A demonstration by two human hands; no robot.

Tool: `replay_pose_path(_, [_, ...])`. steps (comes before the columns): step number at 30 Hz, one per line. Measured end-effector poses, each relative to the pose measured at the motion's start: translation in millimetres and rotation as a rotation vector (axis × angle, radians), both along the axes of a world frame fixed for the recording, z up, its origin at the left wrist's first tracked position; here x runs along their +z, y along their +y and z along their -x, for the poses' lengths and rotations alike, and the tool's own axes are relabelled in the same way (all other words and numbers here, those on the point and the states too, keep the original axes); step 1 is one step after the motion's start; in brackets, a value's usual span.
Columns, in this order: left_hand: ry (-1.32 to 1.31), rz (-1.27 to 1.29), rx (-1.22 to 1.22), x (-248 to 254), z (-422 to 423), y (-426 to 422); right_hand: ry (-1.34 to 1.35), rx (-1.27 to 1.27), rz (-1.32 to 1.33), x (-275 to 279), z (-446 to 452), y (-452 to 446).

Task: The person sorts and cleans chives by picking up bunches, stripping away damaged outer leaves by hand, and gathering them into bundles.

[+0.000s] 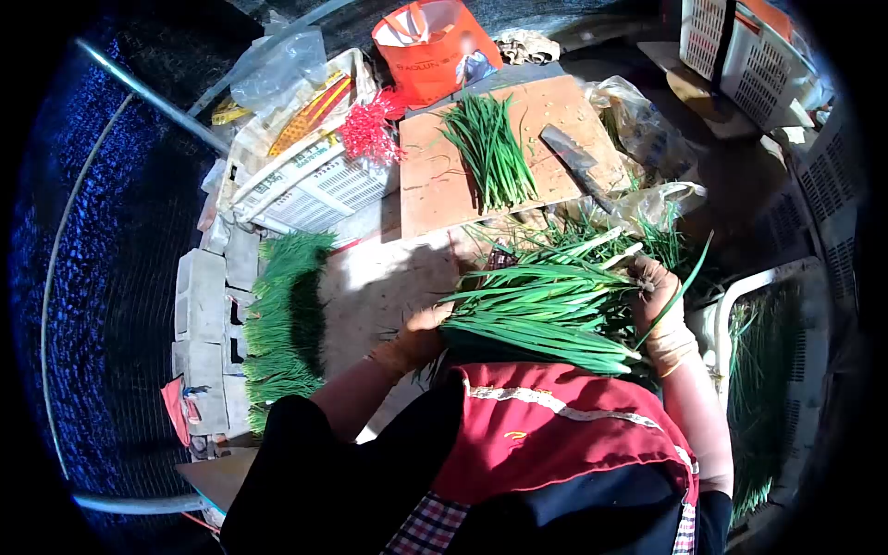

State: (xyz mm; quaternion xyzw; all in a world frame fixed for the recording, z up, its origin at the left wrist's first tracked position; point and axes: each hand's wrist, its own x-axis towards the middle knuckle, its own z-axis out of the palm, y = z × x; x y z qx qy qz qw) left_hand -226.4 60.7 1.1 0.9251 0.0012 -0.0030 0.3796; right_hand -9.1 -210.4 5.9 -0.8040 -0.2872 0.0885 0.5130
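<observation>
Right fingers (653, 271) curled closed round pale ends of slender green leaves (544, 316); left fingers (432, 318) at ribbony tips, grip unclear.

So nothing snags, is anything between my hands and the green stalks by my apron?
Nothing visible: your right hand is at one end of the green stalks, your left hand at the other.

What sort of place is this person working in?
Probably a makeshift vegetable-sorting spot: there are long chive-like greens in the person's grasp, a broad-bladed knife beside a bunch of greens on a board, and slotted plastic crates around.
</observation>
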Motion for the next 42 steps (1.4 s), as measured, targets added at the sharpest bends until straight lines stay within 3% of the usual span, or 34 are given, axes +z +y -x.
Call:
replay_pose_path(2, [0.017,-0.009,-0.001,-7,1,2,0.012,-0.069,0.201,6,-9,-8])
replay_pose_path(3, [0.063,0.127,0.009,-13,1,4,-0.323,-0.101,0.226,4,-21,-22])
replay_pose_path(4, [0.111,0.264,0.025,-20,4,6,-0.236,-0.191,0.038,10,-36,-38])
replay_pose_path(5, [0.109,0.27,0.027,-28,9,6,0.32,-0.336,-0.438,6,-63,-63])
replay_pose_path(6, [-0.023,-0.045,-0.038,-38,17,11,0.029,-0.508,-0.022,6,-87,-92])
replay_pose_path(7, [-0.156,-0.359,-0.099,-47,24,17,0.052,-0.499,0.037,-6,-97,-110])
replay_pose_path(10, [-0.045,-0.271,-0.096,-55,28,23,0.198,-0.419,0.394,2,-95,-115])
replay_pose_path(11, [-0.039,-0.24,-0.125,-55,26,22,-0.175,-0.363,0.953,1,-92,-112])
replay_pose_path(12, [-0.042,-0.239,-0.124,-65,26,21,-0.176,-0.42,0.793,3,-91,-109])
replay_pose_path(13, [0.118,0.393,0.159,-82,29,23,-0.127,-0.35,0.531,3,-91,-106])
replay_pose_path(15, [0.28,1.022,0.449,-84,31,24,0.552,-0.234,0.002,-5,-110,-103])
replay_pose_path(17, [0.014,-0.269,-0.12,-76,31,33,0.617,-0.285,-0.003,-20,-115,-91])
replay_pose_path(18, [0.016,-0.272,-0.116,-67,33,27,0.236,-0.172,0.497,0,-99,-78])
replay_pose_path(19, [0.076,0.106,0.002,-53,32,18,-0.195,-0.116,0.973,21,-82,-65])
replay_pose_path(20, [0.11,0.297,0.062,-51,32,16,-0.043,0.091,0.622,41,-74,-52])
replay_pose_path(21, [0.134,0.489,0.129,-49,31,15,0.318,0.222,0.084,43,-66,-39])
replay_pose_path(23, [0.063,-0.025,0.044,-52,32,21,0.699,0.197,-0.137,64,-44,-3])
replay_pose_path(25, [0.067,0.068,0.082,-47,31,15,0.499,0.194,0.029,57,-30,21])
replay_pose_path(26, [0.071,0.165,0.123,-43,29,12,0.644,0.374,-0.3,29,-31,32])
replay_pose_path(27, [0.075,0.168,0.123,-39,31,10,0.411,0.278,-0.088,31,-23,37])
replay_pose_path(29, [0.123,-0.188,0.151,-29,31,8,0.379,0.27,0.029,23,-20,43])
replay_pose_path(30, [0.019,0.117,0.169,-1,22,-2,0.048,0.258,0.034,18,-16,41])
replay_pose_path(32, [-0.027,0.031,0.158,-6,28,1,-0.502,0.155,0.074,28,7,38])
replay_pose_path(33, [-0.083,-0.066,0.171,-9,31,5,-0.393,0.143,-0.114,23,16,38])
replay_pose_path(35, [-0.028,-0.081,0.156,-21,38,19,0.891,-0.137,-0.688,27,42,49])
replay_pose_path(36, [0.032,-0.104,0.165,-23,38,24,0.311,-0.079,-0.432,27,46,45])
replay_pose_path(39, [-0.112,-0.096,0.179,-19,37,21,0.396,-0.091,-0.58,26,54,48])
replay_pose_path(41, [-0.039,-0.211,0.189,-16,36,22,-0.091,-0.004,-0.287,26,40,27])
replay_pose_path(42, [-0.005,-0.232,0.195,-19,40,24,-0.33,-0.091,-0.166,20,27,16])
